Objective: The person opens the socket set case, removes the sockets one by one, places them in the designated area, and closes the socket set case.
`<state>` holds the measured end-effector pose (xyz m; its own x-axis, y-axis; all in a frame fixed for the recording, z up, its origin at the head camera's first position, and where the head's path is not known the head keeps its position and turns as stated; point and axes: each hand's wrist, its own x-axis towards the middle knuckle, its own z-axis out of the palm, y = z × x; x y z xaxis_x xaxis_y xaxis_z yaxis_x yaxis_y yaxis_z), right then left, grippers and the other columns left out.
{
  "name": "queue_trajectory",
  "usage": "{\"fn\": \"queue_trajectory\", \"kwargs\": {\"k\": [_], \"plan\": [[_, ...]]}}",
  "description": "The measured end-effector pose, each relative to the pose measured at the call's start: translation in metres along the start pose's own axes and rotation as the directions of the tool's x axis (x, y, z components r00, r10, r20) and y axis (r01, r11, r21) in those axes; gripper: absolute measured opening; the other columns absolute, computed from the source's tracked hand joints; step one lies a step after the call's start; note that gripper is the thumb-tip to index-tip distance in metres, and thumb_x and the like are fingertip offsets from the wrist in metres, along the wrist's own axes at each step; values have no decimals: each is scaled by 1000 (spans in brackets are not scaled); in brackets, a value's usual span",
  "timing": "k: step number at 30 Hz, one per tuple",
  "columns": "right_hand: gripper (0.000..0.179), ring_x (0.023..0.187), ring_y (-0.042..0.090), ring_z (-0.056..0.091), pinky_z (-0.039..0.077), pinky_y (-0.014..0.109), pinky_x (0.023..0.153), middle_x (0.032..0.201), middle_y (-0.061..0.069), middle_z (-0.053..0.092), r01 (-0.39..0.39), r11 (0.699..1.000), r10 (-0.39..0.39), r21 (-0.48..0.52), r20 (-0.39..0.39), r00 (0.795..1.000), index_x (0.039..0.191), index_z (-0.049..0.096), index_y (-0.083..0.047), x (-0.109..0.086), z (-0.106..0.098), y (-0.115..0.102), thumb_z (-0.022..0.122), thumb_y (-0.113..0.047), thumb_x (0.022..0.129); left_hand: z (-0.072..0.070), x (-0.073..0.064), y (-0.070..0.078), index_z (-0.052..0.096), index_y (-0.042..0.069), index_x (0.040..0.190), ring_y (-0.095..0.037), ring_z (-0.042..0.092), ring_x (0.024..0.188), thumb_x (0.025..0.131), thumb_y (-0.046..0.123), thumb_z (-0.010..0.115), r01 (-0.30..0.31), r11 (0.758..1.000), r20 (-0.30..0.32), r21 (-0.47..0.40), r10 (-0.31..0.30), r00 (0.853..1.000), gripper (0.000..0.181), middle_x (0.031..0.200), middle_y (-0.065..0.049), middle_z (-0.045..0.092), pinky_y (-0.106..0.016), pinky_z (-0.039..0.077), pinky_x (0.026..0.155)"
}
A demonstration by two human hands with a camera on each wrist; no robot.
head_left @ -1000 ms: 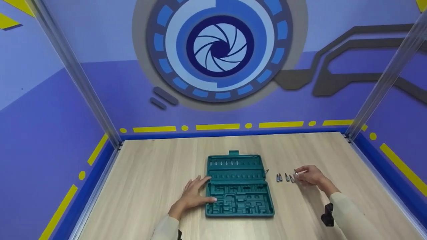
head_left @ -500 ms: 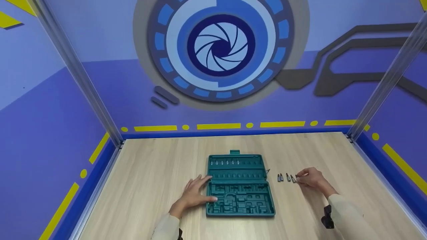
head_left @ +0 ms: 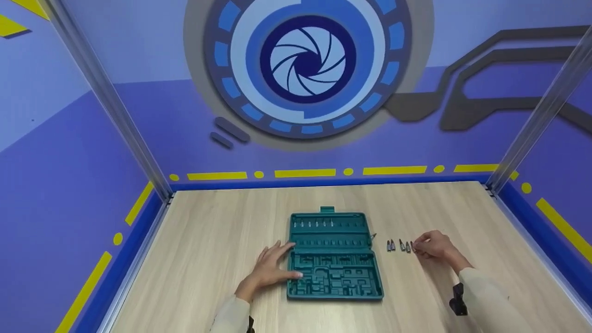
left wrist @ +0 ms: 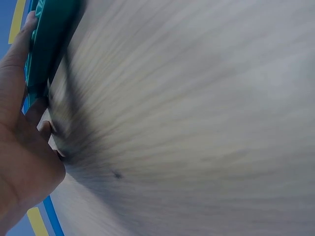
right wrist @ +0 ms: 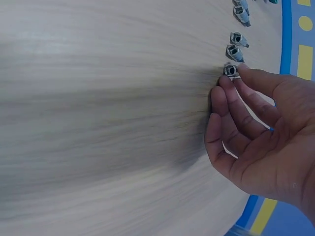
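A green plastic tool case [head_left: 334,252] lies unfolded on the table, its moulded recesses facing up. My left hand [head_left: 272,269] rests at its left side, thumb over the lower half's rim and fingers spread toward the hinge. Right of the case, several small metal socket bits [head_left: 401,245] lie in a row. At the row's right end my right hand [head_left: 432,246] pinches one socket bit [right wrist: 230,70] between thumb and fingertips, close to the tabletop; the square hole in its end faces the right wrist camera.
In the case's upper half, several bits [head_left: 317,223] fill the left part of the top row. Another thin metal piece [head_left: 373,237] sticks out by the case's right edge. The wooden table [head_left: 222,222] is bounded by blue walls [head_left: 296,157] and metal posts [head_left: 522,143].
My right hand has lowered the socket bit from above the row to its right end beside the others. The neighbouring bit now stands straighter. My left hand stays on the case.
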<state>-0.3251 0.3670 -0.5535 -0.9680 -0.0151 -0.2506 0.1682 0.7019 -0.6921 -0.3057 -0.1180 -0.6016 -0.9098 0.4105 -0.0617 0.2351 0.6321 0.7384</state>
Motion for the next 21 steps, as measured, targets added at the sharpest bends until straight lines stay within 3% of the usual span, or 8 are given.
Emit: {"fn": "queue_trajectory", "kwargs": {"k": [6,10,16,21], "plan": [[29,65,14,63,51,26,56,84,20,74,41,999,-42,-9,-103,994,107,68,15,11,2,-15,60,-12,100,-1,-4,-2,43,14,156,-45,25,155,81,51,83,1,1000,0,2,-1,1000,93,163,-17,40,-67,9,126],[27,71,15,65,49,23,57,89,22,74,130,991,-128,11,-117,985,107,69,12,20,13,-32,62,-12,100,-3,-5,-3,43,14,156,-44,25,155,81,51,83,10,1000,-1,-8,-10,1000,92,163,-17,40,-66,9,126],[16,82,23,66,52,26,67,98,21,73,341,939,-343,-38,-46,938,108,72,6,31,40,-46,62,-1,96,-1,-1,-2,43,17,156,-44,24,155,79,55,83,16,1000,-1,-11,-16,1000,95,164,-17,38,-65,7,127],[17,87,33,64,55,42,73,97,22,69,451,883,-456,-132,-10,890,104,74,6,41,58,-50,64,7,91,0,0,0,43,17,156,-44,24,155,79,55,83,6,1000,-6,-16,-6,1000,95,164,-17,37,-65,7,127]]}}
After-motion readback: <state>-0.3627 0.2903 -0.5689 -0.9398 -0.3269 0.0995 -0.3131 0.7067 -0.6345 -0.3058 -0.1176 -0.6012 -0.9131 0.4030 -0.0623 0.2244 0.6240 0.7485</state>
